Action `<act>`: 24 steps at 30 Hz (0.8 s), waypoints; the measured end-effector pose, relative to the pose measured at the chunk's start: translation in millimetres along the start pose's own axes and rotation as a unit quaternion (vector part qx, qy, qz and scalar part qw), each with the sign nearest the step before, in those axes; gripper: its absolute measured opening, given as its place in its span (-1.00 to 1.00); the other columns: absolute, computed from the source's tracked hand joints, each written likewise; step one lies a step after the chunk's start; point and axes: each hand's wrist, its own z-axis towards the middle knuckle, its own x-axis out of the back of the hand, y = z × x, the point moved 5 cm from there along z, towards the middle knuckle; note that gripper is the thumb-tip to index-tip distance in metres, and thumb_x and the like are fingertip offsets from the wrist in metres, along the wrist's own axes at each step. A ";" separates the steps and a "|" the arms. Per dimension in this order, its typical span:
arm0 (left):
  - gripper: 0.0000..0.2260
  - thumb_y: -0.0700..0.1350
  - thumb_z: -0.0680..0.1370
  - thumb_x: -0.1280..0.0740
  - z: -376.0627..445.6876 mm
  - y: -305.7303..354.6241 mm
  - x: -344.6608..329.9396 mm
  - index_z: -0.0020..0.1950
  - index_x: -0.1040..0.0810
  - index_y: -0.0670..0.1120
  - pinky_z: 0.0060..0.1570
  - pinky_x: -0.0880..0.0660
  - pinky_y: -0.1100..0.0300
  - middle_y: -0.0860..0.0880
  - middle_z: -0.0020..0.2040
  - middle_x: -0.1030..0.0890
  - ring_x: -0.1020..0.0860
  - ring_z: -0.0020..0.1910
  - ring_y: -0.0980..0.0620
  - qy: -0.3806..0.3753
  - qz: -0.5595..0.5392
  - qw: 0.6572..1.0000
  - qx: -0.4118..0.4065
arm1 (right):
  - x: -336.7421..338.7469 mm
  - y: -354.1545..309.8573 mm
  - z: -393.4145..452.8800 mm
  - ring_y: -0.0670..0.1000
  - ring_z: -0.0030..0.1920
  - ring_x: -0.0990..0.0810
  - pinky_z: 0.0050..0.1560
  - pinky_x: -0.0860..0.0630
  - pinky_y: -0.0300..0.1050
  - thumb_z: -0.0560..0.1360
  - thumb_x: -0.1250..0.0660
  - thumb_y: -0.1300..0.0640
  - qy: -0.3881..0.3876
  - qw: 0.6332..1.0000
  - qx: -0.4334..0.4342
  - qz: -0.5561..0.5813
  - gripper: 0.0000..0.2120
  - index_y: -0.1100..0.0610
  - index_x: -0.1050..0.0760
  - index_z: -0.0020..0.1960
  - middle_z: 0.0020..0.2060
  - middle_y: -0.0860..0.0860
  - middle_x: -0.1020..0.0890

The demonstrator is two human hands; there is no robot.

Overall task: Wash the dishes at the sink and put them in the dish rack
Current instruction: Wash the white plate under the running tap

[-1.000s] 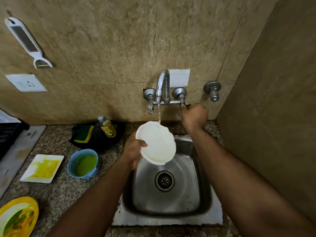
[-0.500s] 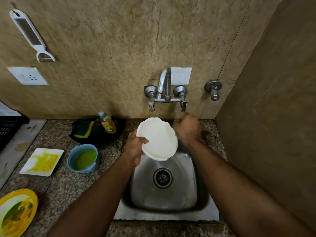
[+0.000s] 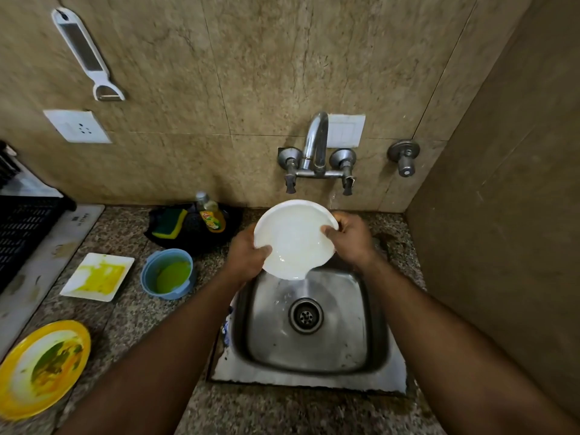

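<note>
A round white plate (image 3: 295,237) is held tilted over the back of the steel sink (image 3: 373,312), with water running off its lower edge into the basin. My left hand (image 3: 246,255) grips its left rim, thumb on the inside. My right hand (image 3: 348,238) grips its right rim. The tap (image 3: 317,149) above is not running. A black dish rack (image 3: 22,230) stands at the far left edge.
On the granite counter left of the sink lie a dirty white square plate (image 3: 99,276), a blue bowl (image 3: 166,273) with green residue, a yellow plate (image 3: 40,367) with food smears, a sponge (image 3: 169,224) and a soap bottle (image 3: 212,215). A wall rises at the right.
My right hand left the tap handle and took hold of the plate's right rim. The water stream stopped. The plate tipped so water pours off it.
</note>
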 end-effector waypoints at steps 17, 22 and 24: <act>-0.63 -0.13 0.55 -0.31 -21.1 77.1 37.0 0.35 -0.58 0.07 -0.09 -0.60 0.03 -0.07 -0.03 -0.73 -0.68 -0.12 -0.12 0.192 0.194 0.928 -0.255 | 32.6 -48.6 -16.3 0.03 -0.12 -0.68 -0.02 -0.67 -0.02 0.40 -0.47 0.18 0.066 0.977 0.134 -0.150 -0.63 0.00 -0.66 0.20 -0.06 -0.03 -0.74; -0.69 -0.15 0.55 -0.32 -24.4 89.4 44.3 0.26 -0.61 0.06 -0.16 -0.58 0.00 -0.04 -0.07 -0.73 -0.67 -0.15 -0.12 0.216 0.204 0.912 -0.283 | 35.9 -61.6 -18.0 0.02 -0.12 -0.68 0.02 -0.64 -0.10 0.44 -0.47 0.21 0.081 0.979 0.144 -0.121 -0.67 0.02 -0.67 0.20 -0.06 -0.01 -0.75; -0.69 -0.19 0.54 -0.34 -27.2 89.9 45.4 0.26 -0.62 0.05 -0.18 -0.57 0.04 -0.04 -0.08 -0.73 -0.66 -0.16 -0.11 0.225 0.207 0.909 -0.284 | 36.6 -65.2 -19.3 0.00 -0.12 -0.68 0.02 -0.63 -0.12 0.46 -0.48 0.21 0.082 0.979 0.148 -0.114 -0.67 0.02 -0.67 0.20 -0.05 -0.02 -0.75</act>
